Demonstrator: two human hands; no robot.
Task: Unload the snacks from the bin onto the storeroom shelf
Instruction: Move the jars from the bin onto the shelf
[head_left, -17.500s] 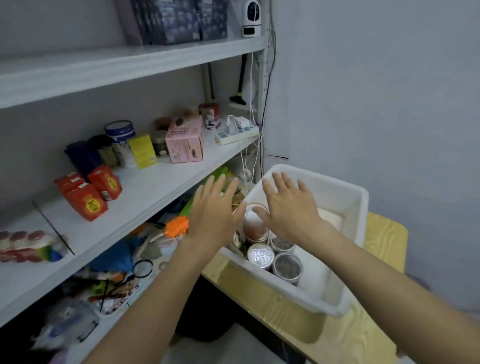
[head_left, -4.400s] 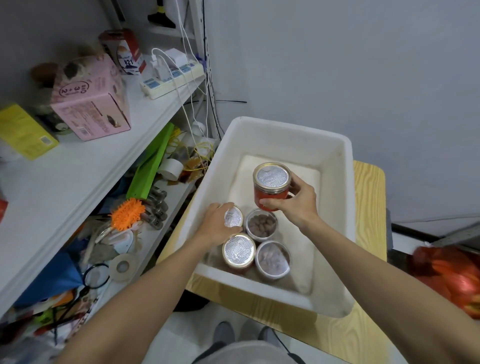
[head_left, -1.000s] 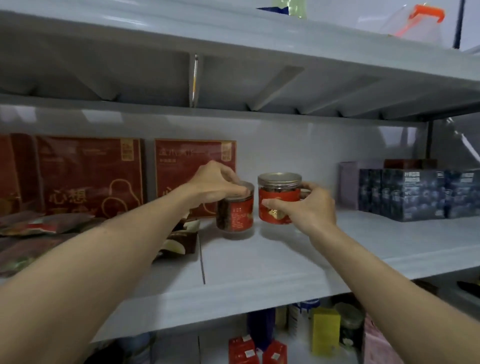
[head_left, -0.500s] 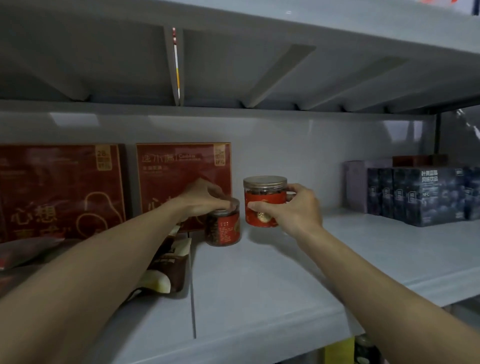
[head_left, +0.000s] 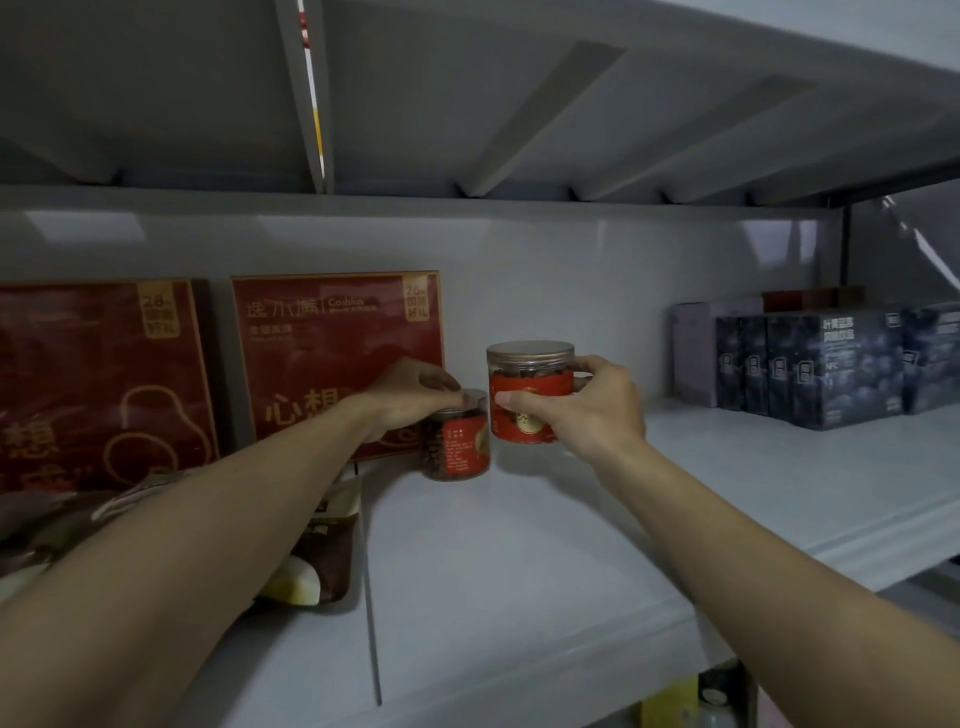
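- Reaching forward, the left hand (head_left: 415, 395) is curling its fingers down over the lid of a dark snack jar (head_left: 457, 447), which is standing upright on the white shelf (head_left: 519, 571).
- The right hand (head_left: 587, 410) is wrapping thumb and fingers round a second jar (head_left: 530, 384), upright, just beside the first and sitting higher.
- Two jars are showing.

Dim grey wall (head_left: 571, 291) beneath ribbed upper shelf (head_left: 467, 93)
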